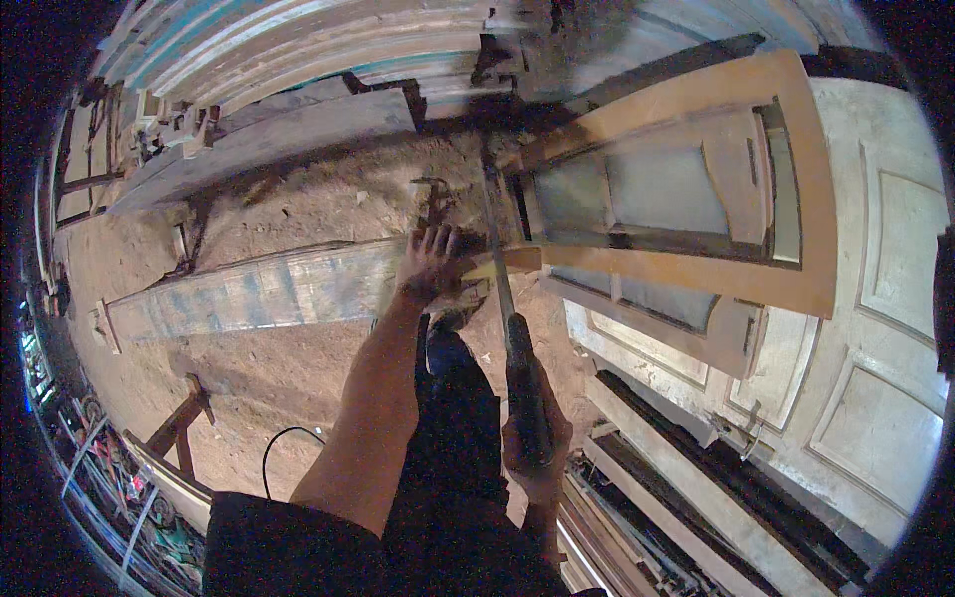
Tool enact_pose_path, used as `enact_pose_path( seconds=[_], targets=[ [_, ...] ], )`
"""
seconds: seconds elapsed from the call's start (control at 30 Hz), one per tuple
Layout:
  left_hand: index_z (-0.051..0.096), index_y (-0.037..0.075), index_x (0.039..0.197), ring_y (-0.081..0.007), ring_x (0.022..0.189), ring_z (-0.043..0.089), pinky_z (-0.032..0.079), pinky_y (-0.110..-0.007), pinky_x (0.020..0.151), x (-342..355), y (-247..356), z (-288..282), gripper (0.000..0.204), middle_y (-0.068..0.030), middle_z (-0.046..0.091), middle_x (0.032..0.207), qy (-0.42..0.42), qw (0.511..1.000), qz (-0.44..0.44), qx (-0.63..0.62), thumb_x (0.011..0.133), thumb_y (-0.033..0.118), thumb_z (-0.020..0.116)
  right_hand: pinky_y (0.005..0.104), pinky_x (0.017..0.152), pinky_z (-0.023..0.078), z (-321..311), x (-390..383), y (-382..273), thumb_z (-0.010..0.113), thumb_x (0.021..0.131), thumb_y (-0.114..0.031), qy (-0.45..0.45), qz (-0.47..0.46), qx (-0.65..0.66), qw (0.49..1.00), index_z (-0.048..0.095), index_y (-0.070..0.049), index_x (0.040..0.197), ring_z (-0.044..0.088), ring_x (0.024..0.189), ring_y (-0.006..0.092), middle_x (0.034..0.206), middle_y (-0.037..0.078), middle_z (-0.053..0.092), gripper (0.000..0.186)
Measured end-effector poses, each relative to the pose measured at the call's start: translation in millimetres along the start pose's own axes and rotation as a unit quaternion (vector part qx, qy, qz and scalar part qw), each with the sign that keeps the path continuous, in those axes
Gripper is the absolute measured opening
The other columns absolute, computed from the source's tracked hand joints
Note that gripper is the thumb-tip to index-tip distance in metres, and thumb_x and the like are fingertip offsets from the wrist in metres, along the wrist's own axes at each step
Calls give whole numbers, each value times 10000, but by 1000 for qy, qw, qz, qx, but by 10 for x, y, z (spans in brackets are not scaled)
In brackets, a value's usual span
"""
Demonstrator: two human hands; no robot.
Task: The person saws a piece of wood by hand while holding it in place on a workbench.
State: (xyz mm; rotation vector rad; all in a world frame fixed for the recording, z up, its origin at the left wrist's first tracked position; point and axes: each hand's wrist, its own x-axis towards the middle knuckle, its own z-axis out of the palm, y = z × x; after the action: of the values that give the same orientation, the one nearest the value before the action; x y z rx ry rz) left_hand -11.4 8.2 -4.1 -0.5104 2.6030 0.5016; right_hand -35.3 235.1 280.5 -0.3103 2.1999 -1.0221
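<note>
Here, the right hand (535, 438) grips a handsaw (502, 289) whose blade runs forward past the left hand (435, 261), which lies spread on a pale wooden piece (497, 266) atop the plank (259, 291). The fingers lie just beside the blade; a skip could cut them.

Open sawdust floor (298, 214) lies left of the hands, between the plank (259, 291) and the beam (269, 134). To the right the door frame (696, 269) crowds close, with stacked panels (875, 328) behind it; a cable (284, 438) loops low left.
</note>
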Motion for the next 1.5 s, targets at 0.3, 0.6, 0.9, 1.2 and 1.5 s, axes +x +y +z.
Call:
enact_pose_path(
  seconds=[0.3,0.6,0.9,1.2,1.5],
  targets=[
    [341,39,1509,-357,1411,352,196,-607,1172,9,-93,420,1054,-163,377,1541,164,986,6,-16,717,613,733,295,789,522,-195,-410,-313,611,850,-47,-24,11,-45,999,447,12,1462,658,935,138,1170,152,695,636],
    [320,45,1519,-350,1434,322,215,-570,1181,84,39,111,875,-161,369,1550,52,999,2,-4,880,575,595,297,807,522,-145,-154,-248,604,846,-29,-12,-1,-8,1000,437,13,1469,662,965,147,1203,154,686,647],
    [272,54,1550,-345,1451,319,210,-551,1188,12,11,261,886,-159,327,1581,44,998,10,50,852,438,659,300,824,522,15,66,-64,597,841,-12,8,-26,43,999,427,14,1477,665,995,155,1236,156,676,659],
    [292,61,1547,-336,1444,324,251,-528,1167,66,15,146,919,-161,340,1569,29,997,14,66,804,409,705,296,841,517,-291,-404,-326,601,843,-15,-8,-15,21,1000,405,6,1491,670,1001,173,1277,154,654,676],
    [213,38,1569,-346,1487,247,194,-575,1188,89,69,17,1102,-163,305,1591,-10,1000,-14,5,794,707,619,390,859,549,-188,-282,-521,648,842,33,-61,46,-225,971,454,-20,1453,685,1047,228,1328,173,623,643]
  ],
)
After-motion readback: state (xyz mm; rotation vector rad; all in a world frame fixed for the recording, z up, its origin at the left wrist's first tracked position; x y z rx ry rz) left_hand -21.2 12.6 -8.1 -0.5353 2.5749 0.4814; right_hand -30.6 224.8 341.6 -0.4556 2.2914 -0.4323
